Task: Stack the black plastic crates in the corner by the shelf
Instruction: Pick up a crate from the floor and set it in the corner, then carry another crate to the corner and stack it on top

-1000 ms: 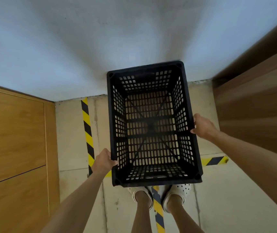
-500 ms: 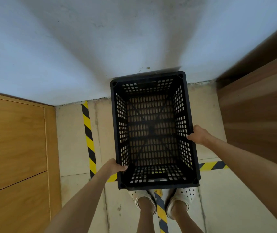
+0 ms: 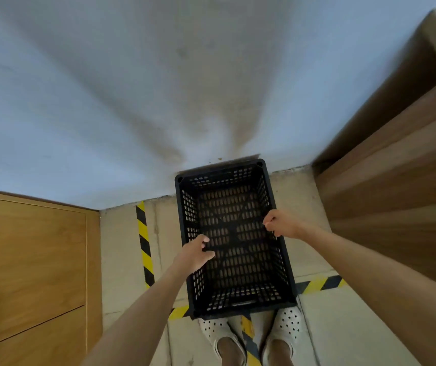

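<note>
left hand (image 3: 195,253): fingers curled | right hand (image 3: 280,223): fingers curled | arms extended

There was one black crate (image 3: 234,241) in the middle of the frame. There were two hands, the left hand (image 3: 195,253) and the right hand (image 3: 281,223). There were two white shoes with holes, one (image 3: 218,332) at the bottom middle and one (image 3: 288,326) beside it. Three yellow and black tape stripes showed on the floor, one (image 3: 144,241) at the left, one (image 3: 320,283) at the right, and one (image 3: 247,336) between the shoes.
</note>
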A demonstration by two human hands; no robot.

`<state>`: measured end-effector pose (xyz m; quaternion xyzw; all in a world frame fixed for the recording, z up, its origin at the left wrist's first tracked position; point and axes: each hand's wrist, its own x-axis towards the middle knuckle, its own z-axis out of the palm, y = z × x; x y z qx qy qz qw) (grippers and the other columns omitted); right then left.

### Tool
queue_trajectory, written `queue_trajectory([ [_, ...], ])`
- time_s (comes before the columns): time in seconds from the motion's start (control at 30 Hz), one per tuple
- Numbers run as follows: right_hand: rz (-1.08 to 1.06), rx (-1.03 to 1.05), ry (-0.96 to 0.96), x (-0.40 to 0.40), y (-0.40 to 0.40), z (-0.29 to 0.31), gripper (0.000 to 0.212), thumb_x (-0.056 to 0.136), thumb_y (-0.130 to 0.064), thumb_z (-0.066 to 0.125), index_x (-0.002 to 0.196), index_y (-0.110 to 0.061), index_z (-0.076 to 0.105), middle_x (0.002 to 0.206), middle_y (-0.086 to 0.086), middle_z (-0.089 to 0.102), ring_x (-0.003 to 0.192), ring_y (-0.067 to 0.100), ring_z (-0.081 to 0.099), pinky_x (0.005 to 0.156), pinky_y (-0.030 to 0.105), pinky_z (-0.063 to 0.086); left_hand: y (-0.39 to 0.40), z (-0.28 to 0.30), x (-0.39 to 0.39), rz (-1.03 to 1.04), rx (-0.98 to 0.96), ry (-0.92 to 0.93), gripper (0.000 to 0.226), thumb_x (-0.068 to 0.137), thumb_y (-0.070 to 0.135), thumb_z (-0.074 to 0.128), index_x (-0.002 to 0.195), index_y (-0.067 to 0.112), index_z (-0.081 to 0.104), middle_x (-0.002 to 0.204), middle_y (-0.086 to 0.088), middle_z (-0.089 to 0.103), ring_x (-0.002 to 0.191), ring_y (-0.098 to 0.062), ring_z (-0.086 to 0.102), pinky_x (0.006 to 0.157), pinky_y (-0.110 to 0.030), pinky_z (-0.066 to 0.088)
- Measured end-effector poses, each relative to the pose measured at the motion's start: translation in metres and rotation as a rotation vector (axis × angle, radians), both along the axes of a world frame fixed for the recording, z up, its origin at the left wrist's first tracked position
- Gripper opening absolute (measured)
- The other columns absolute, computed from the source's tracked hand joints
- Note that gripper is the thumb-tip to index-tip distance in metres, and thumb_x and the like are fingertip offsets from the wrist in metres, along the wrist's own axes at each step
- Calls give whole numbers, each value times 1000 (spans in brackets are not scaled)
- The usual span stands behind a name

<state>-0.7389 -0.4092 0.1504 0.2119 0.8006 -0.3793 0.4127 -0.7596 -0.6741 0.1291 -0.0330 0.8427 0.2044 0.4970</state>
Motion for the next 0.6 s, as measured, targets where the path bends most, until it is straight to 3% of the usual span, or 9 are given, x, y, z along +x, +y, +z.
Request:
queue_trajectory([
  [0.23,138,33,125,-12,20,161,37,96,-14,42,119,11,58,121,28,60,109,41,59,95,44,48,25,143,-17,-139,78,172,46,98,30,56,140,15,43,138,-10,51,114,-23,55,89,-25,42],
  [0.43,127,181,222,6,41,288,33,95,-12,44,123,-9,59,131,12,58,115,30,59,99,39,47,29,256,-12,-262,107,294,45,97,33,55,139,19,45,139,-8,52,121,-24,54,99,-35,45],
  [0.6,99,266,229,52,41,365,32,97,-13,42,124,-12,57,130,9,59,114,26,59,96,35,45,32,320,-14,-430,127,376,47,97,34,56,140,21,44,141,-5,51,125,-21,52,102,-36,44],
])
